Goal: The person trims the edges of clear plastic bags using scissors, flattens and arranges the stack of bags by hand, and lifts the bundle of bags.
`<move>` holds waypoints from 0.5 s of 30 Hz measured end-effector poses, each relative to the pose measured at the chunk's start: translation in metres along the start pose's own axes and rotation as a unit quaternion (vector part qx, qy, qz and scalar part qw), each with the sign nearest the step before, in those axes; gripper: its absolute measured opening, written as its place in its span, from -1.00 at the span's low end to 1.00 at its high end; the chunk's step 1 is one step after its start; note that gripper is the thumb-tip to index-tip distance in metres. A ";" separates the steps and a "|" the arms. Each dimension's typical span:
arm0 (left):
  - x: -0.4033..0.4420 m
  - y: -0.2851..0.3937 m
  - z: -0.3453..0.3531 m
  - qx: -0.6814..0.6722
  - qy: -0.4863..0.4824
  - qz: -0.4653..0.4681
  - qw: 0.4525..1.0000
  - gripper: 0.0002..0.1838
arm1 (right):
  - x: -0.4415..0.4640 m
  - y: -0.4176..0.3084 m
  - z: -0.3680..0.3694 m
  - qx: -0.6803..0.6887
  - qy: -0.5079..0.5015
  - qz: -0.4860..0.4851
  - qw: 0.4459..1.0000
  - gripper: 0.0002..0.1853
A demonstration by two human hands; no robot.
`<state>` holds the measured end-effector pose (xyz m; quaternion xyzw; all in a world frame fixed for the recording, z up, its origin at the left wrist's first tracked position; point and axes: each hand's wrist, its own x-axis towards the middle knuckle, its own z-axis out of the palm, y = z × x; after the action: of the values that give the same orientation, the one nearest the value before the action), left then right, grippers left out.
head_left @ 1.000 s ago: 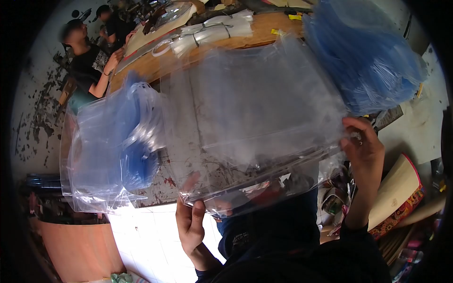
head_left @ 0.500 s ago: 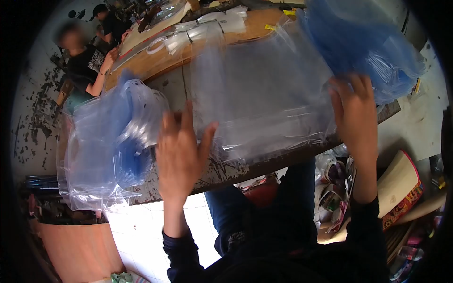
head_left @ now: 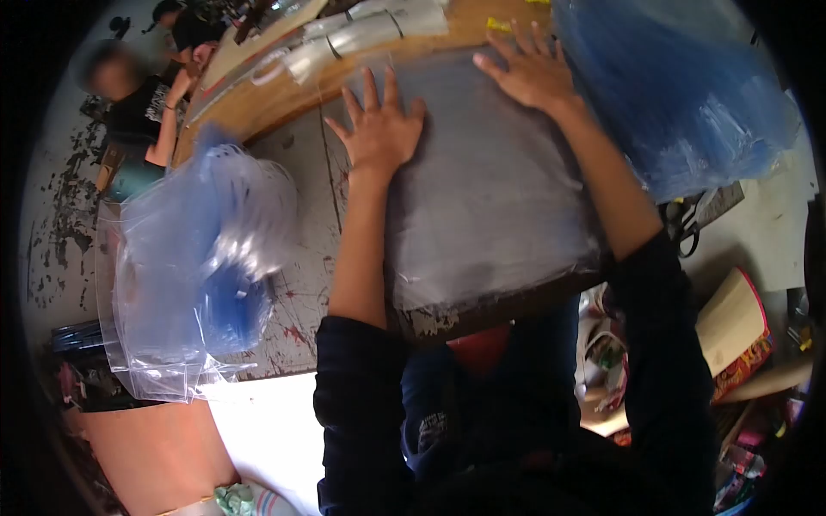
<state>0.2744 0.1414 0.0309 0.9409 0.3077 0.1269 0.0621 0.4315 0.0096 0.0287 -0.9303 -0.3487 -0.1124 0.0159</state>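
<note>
A clear plastic sheet or bag [head_left: 490, 198] lies flat on the worn table in front of me; whether it is one layer or several I cannot tell. My left hand [head_left: 379, 129] rests at its upper left edge with the fingers spread. Over its far right corner, my right hand [head_left: 529, 73] lies open, fingers apart. Neither hand grips anything. To the left sits a pile of clear bluish plastic bags [head_left: 181, 267], partly hanging over the table edge. At the right, a larger heap of blue-tinted plastic [head_left: 680, 103] reaches close to my right forearm.
Bundled clear plastic strips [head_left: 361, 39] lie on a brown board [head_left: 469, 26] at the back. Black-handled scissors [head_left: 686, 228] show under the right heap. Two people sit at the far left, one in a black shirt [head_left: 138, 112]. A rolled mat [head_left: 731, 331] stands lower right.
Both hands have moved away from me, from the plastic's near part and right side to its far edge. The plastic now lies flatter, and my fingers are spread wider.
</note>
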 end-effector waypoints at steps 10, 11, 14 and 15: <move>0.006 -0.004 0.007 -0.004 0.026 -0.032 0.999 -0.29 | 0.012 0.013 -0.011 0.078 -0.007 0.000 0.997 -0.26; 0.005 -0.004 0.007 -0.010 0.027 -0.032 0.999 -0.29 | 0.007 0.008 -0.022 0.128 -0.051 0.002 0.990 -0.27; 0.002 -0.001 0.000 -0.039 0.009 -0.022 0.999 -0.29 | 0.008 0.009 -0.021 0.130 -0.070 0.005 0.989 -0.23; 0.001 -0.001 0.000 -0.038 0.009 -0.025 0.999 -0.29 | 0.007 0.008 -0.020 0.131 -0.071 0.002 0.989 -0.23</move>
<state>0.2747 0.1433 0.0307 0.9288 0.3263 0.1455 0.0982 0.4379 0.0054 0.0500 -0.9266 -0.3587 0.0006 0.1129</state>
